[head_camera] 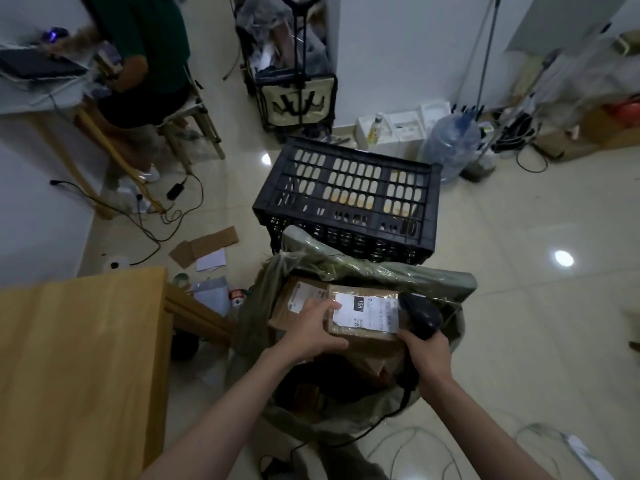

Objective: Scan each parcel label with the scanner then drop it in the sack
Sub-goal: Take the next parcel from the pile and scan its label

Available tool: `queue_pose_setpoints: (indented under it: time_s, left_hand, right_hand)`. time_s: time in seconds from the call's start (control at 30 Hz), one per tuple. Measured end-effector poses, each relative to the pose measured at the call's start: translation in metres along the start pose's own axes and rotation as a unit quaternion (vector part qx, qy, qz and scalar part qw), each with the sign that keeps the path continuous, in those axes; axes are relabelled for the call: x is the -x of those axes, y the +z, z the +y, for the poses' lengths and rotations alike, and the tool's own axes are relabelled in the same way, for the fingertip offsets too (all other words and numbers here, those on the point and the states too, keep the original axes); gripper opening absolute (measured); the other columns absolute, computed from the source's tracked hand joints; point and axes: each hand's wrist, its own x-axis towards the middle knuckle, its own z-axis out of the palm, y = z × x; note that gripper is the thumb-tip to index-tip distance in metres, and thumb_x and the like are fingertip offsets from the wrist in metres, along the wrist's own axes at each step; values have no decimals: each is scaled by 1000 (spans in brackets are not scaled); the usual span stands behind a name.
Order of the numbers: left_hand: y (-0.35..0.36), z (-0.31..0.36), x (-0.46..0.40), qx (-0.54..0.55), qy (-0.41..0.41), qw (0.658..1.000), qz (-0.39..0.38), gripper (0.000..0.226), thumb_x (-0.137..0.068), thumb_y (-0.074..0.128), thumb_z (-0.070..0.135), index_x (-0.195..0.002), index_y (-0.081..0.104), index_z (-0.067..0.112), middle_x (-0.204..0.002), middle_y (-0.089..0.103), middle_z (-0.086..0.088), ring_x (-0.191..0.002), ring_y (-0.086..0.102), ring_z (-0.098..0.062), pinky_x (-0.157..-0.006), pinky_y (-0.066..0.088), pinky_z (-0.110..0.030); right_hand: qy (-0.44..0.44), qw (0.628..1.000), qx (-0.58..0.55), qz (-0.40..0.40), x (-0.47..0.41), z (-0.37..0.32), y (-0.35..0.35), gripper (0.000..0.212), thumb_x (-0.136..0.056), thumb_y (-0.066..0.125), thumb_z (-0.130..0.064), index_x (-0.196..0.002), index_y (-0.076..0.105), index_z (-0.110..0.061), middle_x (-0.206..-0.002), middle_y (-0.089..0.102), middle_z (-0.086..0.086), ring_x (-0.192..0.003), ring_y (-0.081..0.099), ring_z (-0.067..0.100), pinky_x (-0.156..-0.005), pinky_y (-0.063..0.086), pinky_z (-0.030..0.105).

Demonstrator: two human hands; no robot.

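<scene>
A black plastic crate with holes (349,199) stands on the shiny floor just behind the open green-grey plastic sack (346,268). A light wooden table (79,358) is to the left. Cardboard scraps (204,245) lie on the floor. The small brown cardboard parcel (360,332) has a white paper label (367,311) on top and is over the sack's mouth. The left hand (311,332) grips its left end with curled fingers. The right hand (427,353) is wrapped round the black handheld scanner (420,315), right beside the label.
</scene>
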Motion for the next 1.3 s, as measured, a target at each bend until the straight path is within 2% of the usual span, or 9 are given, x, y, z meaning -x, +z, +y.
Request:
queue_pose_setpoints:
  time_s: [0.2,0.33,0.43,0.57,0.73,0.9,1.0,1.17,1.3]
  left_hand:
    - [18,1,-12,35,-36,999,-15,76,-62,88,32,-127,49,37,-140,33,-4,-120,55,-27,-102,51,-42]
    - [30,-2,-13,105,-74,991,-47,81,-72,86,12,-136,39,29,-109,60,0,-92,62,-4,-66,48,-6]
    - [31,9,-11,149,-91,981,-81,81,-77,81,6,-142,34,24,-96,65,4,-85,61,1,-55,42,-2]
    - [34,14,-17,174,-103,975,-90,90,-72,84,14,-146,35,29,-110,66,-1,-100,63,-11,-67,46,-14]
    - [35,13,-16,163,-108,979,-62,94,-62,88,15,-142,41,30,-117,67,2,-110,62,-14,-96,53,-35]
    - [27,19,-8,163,-118,978,-53,102,-66,86,15,-151,30,25,-118,66,-1,-113,61,-19,-95,51,-35]
    - [26,24,0,161,-117,979,-47,97,-70,84,12,-150,32,23,-116,68,1,-111,62,-17,-92,51,-34]
    - [28,26,6,158,-121,979,-44,74,-74,82,8,-132,40,26,-99,63,5,-95,61,-10,-83,54,-28]
    - [36,22,7,168,-151,973,-41,70,-57,89,22,-115,51,17,-106,67,-5,-101,66,-18,-87,58,-34]
  right_hand:
    - [-10,999,44,-16,-14,-11,-5,19,-85,75,-12,-101,65,-16,-94,68,8,-90,64,28,-86,55,44]
    - [-17,998,59,-31,-17,-10,-8,15,-86,71,-5,-94,62,-14,-84,66,6,-72,58,17,-66,47,34]
    - [-45,996,70,-29,-18,-9,-6,10,-79,71,4,-88,66,3,-86,69,27,-67,59,23,-61,45,33]
    - [-51,994,85,-46,-17,-12,-5,7,-82,69,2,-88,66,-2,-79,66,12,-63,56,15,-52,41,27]
    - [-36,995,63,-72,-16,-13,-8,19,-84,69,0,-96,64,-15,-88,69,4,-75,62,14,-62,49,25]
    - [-6,994,52,-91,-8,-12,-12,21,-83,70,1,-87,66,-19,-98,73,11,-93,70,28,-88,58,49]
    - [4,994,51,-100,-5,-6,-12,23,-81,71,-3,-102,71,-13,-100,74,12,-94,71,30,-90,59,53]
    - [-10,992,56,-114,0,0,-9,31,-84,72,-3,-111,65,-15,-101,70,6,-95,67,24,-84,58,41]
    - [-68,985,91,-132,3,7,-8,32,-86,70,-1,-113,62,-17,-98,67,4,-91,64,20,-71,51,29]
